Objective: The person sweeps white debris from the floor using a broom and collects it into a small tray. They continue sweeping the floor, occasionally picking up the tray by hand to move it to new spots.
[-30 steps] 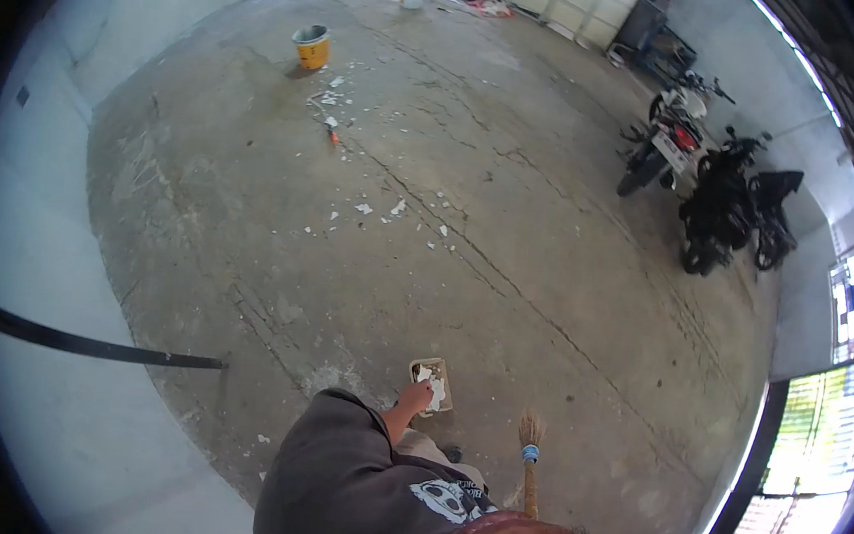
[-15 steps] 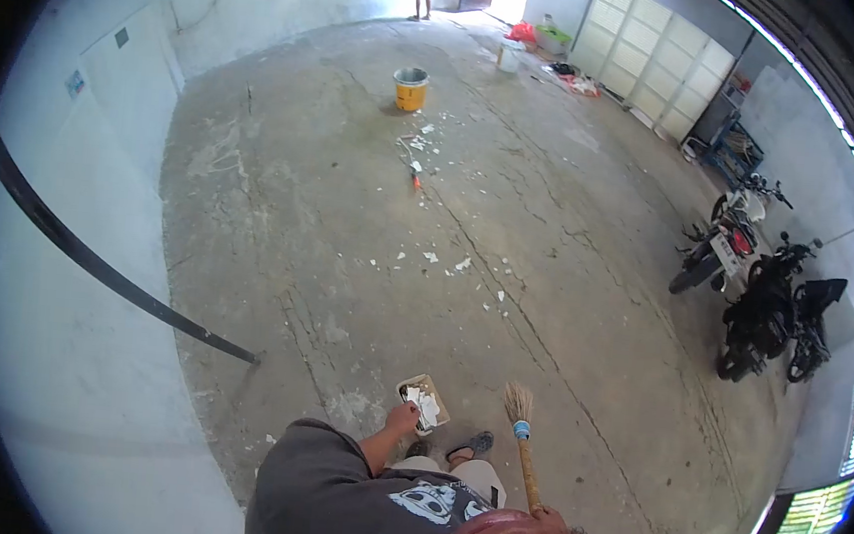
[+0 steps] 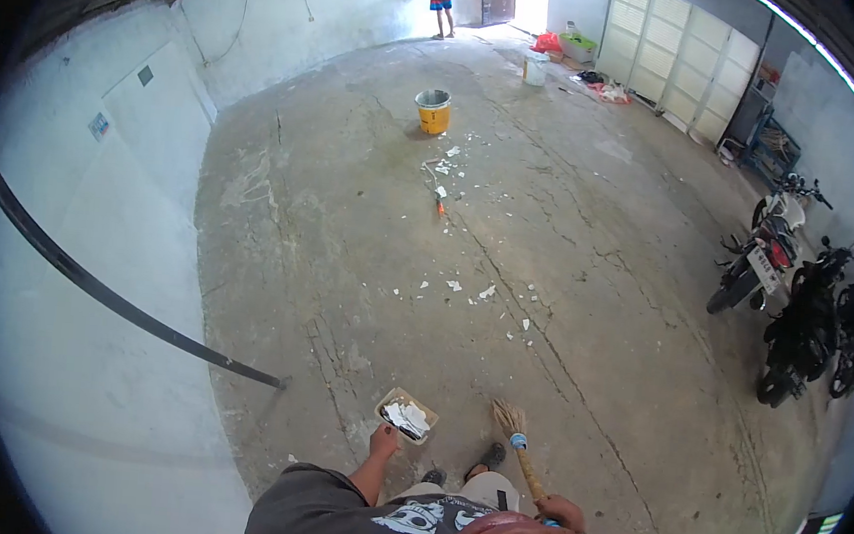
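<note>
My left hand (image 3: 383, 441) is closed at the near edge of a shallow tan box (image 3: 431, 415), gripping its rim. White flat broken pieces (image 3: 405, 420) lie inside the box, along with something dark. My right hand (image 3: 562, 515) is wrapped round the handle of a broom (image 3: 524, 465), near its upper end. The straw bristles of the broom point away from me, by the floor to the right of the box.
White chips (image 3: 486, 292) are scattered on the cracked concrete ahead, beside an orange-tipped item (image 3: 441, 208). Beyond stands a yellow bucket (image 3: 434, 117). Motorcycles (image 3: 764, 258) line the right side. A dark pole (image 3: 133, 309) slants at left. Another person (image 3: 442, 2) stands by the far doorway.
My left hand and the box have shifted left, and the box is turned differently. The broom's bristles have swung left. My view has tilted up a little.
</note>
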`<state>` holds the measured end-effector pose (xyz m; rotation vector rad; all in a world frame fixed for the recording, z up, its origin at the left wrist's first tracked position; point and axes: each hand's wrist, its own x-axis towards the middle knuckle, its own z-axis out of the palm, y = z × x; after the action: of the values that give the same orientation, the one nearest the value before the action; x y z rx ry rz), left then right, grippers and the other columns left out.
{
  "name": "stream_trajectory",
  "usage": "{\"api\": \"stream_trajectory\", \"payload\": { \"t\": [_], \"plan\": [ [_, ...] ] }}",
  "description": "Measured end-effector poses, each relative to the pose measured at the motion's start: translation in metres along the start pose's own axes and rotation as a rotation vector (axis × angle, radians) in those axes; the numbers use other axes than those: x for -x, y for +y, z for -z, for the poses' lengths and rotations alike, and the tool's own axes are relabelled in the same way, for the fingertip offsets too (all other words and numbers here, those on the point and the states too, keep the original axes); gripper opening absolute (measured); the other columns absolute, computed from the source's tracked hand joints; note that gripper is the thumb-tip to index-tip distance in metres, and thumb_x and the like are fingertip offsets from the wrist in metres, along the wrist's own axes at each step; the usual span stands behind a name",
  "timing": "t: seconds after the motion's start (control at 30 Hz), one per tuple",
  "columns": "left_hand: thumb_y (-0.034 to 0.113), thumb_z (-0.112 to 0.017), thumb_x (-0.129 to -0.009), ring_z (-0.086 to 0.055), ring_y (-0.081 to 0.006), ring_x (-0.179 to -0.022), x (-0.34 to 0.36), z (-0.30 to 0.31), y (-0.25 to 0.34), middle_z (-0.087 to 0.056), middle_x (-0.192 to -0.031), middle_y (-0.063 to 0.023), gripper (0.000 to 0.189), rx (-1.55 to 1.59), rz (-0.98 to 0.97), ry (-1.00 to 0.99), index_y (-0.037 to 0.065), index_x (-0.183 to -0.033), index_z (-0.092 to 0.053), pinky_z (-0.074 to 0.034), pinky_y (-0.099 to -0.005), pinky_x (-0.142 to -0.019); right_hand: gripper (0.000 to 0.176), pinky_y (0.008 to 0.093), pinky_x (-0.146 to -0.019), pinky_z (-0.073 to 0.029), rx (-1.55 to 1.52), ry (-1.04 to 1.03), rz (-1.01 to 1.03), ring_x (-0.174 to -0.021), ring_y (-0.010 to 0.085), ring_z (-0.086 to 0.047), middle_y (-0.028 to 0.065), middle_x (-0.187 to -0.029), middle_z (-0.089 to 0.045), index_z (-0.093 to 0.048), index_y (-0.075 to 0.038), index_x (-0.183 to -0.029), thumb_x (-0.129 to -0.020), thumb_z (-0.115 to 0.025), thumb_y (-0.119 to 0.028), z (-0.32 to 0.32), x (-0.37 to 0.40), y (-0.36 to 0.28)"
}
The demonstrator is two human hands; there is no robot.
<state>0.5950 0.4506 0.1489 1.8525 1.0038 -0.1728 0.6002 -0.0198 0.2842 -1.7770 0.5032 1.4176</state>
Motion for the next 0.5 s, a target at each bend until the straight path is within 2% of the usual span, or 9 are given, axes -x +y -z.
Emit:
{"api": "stream_trajectory", "payload": {
  "t": [0.2,0.33,0.4,0.43,0.5],
  "plan": [
    [0.014,-0.053,-0.088,-0.064,-0.0194,-0.056,-0.014,-0.012,0.015,-0.061,-0.082,-0.0115,0.017,0.091,0.073,0.131,0.002,-0.099,-0.055,-0.054,-0.0315,-0.052,0.031,0.0367,-0.048,-0.052,-0.054,-0.076,-0.189,-0.058,0.0244,-0.064,0.0160,-0.075,-0.065,-0.056,0.004,-0.095,-0.085,-0.058,-0.025,0.081,-0.011,-0.018],
    [0.014,-0.054,-0.088,-0.063,-0.0185,-0.056,-0.010,-0.023,0.029,-0.061,-0.076,-0.0095,0.015,0.109,0.103,0.228,0.003,-0.098,-0.055,-0.054,-0.0309,-0.052,0.035,0.0350,-0.051,-0.053,-0.058,-0.178,-0.130,-0.062,0.0236,-0.065,0.0153,-0.080,-0.065,-0.055,0.004,-0.099,-0.083,-0.061,-0.026,0.104,-0.031,-0.026],
    [0.015,-0.057,-0.085,-0.066,-0.0197,-0.063,-0.005,-0.027,0.026,-0.063,-0.085,-0.0117,0.017,0.173,0.118,0.227,0.002,-0.097,-0.057,-0.055,-0.0301,-0.050,0.039,0.0345,-0.057,-0.054,-0.157,-0.368,-0.023,-0.067,0.0233,-0.066,0.0145,-0.083,-0.066,-0.054,0.004,-0.103,-0.082,-0.062,-0.028,0.103,-0.043,-0.025],
    [0.015,-0.057,-0.085,-0.066,-0.0197,-0.063,0.000,-0.029,0.023,-0.063,-0.085,-0.0117,0.017,0.168,0.122,0.236,0.002,-0.097,-0.057,-0.055,-0.0301,-0.050,0.039,0.0345,-0.057,-0.054,-0.154,-0.380,-0.024,-0.067,0.0233,-0.066,0.0145,-0.083,-0.066,-0.054,0.004,-0.103,-0.082,-0.062,-0.028,0.100,-0.050,-0.025],
    [0.016,-0.058,-0.084,-0.066,-0.0193,-0.063,0.002,-0.039,0.019,-0.063,-0.085,-0.0118,0.020,0.228,0.132,0.184,0.001,-0.098,-0.057,-0.054,-0.0301,-0.052,0.040,0.0352,-0.063,-0.055,0.098,-0.299,-0.081,-0.070,0.0225,-0.065,0.0131,-0.084,-0.065,-0.054,0.003,-0.106,-0.082,-0.062,-0.028,0.089,-0.049,-0.049]
  ]
}}
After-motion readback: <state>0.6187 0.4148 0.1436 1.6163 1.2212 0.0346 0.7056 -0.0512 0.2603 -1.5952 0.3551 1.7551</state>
